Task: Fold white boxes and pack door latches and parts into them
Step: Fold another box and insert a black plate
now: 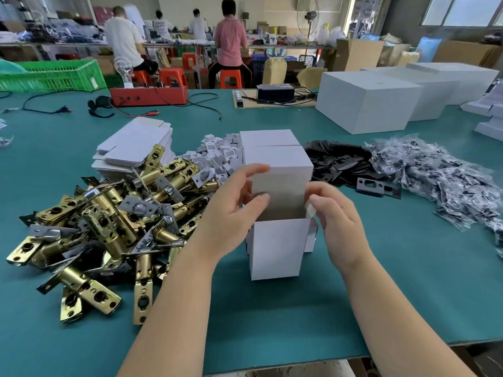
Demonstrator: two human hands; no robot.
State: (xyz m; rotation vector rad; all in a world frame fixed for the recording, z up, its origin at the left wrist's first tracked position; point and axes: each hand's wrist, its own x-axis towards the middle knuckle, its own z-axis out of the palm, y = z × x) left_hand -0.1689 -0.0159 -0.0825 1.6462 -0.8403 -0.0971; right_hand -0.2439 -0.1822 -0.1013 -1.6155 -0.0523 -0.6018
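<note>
At the middle of the green surface (272,322) we have a white box (275,248) standing upright, its top open and the tall lid flap (280,170) raised behind the mouth. Our left hand (234,213) curls round the left wall, thumb at the inner face of the flap; our right hand (337,221) pinches the small side tab (311,210) at the right rim. Both hands are clamped on card, neither free.

Risks, as we judge them:
- Box looks light and tall; a hard push on the tab could tip it or skew the walls out of square.
- Side tab may crease off its fold line if pinched at an angle, and the lid would then not tuck.
- Whether the bottom is locked we cannot tell; if not, a latch dropped in could burst through.
- Pile of brass door latches (103,221) lies just beside our left forearm; a careless elbow could scatter it.
- Finished white boxes (269,148) stand close behind; the lid flap could knock them.
</note>
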